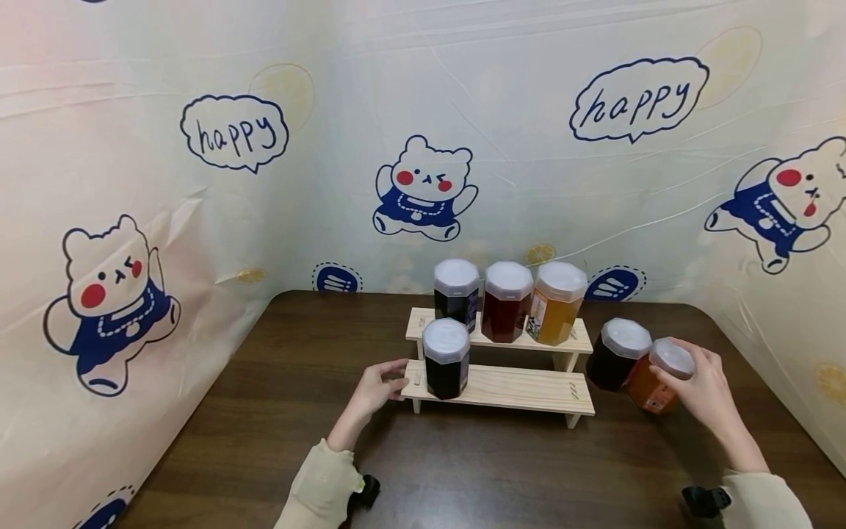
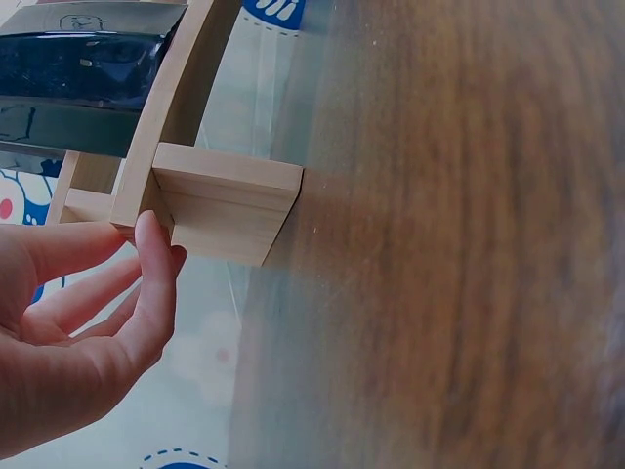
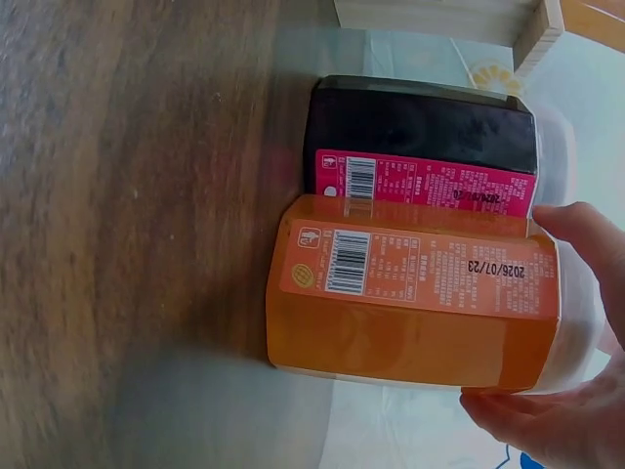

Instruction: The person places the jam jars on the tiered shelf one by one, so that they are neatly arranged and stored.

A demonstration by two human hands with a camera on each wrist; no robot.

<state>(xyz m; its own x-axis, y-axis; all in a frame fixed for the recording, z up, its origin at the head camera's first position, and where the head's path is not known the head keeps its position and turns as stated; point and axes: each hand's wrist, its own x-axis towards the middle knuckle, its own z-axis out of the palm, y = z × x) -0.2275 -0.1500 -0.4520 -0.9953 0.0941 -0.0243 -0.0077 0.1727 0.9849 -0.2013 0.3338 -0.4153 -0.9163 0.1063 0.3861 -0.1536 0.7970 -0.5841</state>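
In the head view, my right hand (image 1: pixel 707 386) grips an orange jar (image 1: pixel 651 386) by its white lid, thumb on one side and fingers on the other. Right beside it stands a dark jar with a pink label (image 3: pixel 430 181). My left hand (image 1: pixel 375 388) pinches the left end of the lower step of a two-step wooden rack (image 1: pixel 522 386); the left wrist view shows thumb and finger at the board's corner (image 2: pixel 146 186). On that lower step, toward the left, sits a dark jar (image 1: pixel 446 360).
Along the rack's upper step stand another dark jar (image 1: pixel 456 290), a deep red jar (image 1: pixel 507 305) and a golden jar (image 1: pixel 557 305). The rack rests on a dark wooden table (image 1: pixel 297 367). A cloth with printed bears (image 1: pixel 423 191) hangs behind and at both sides.
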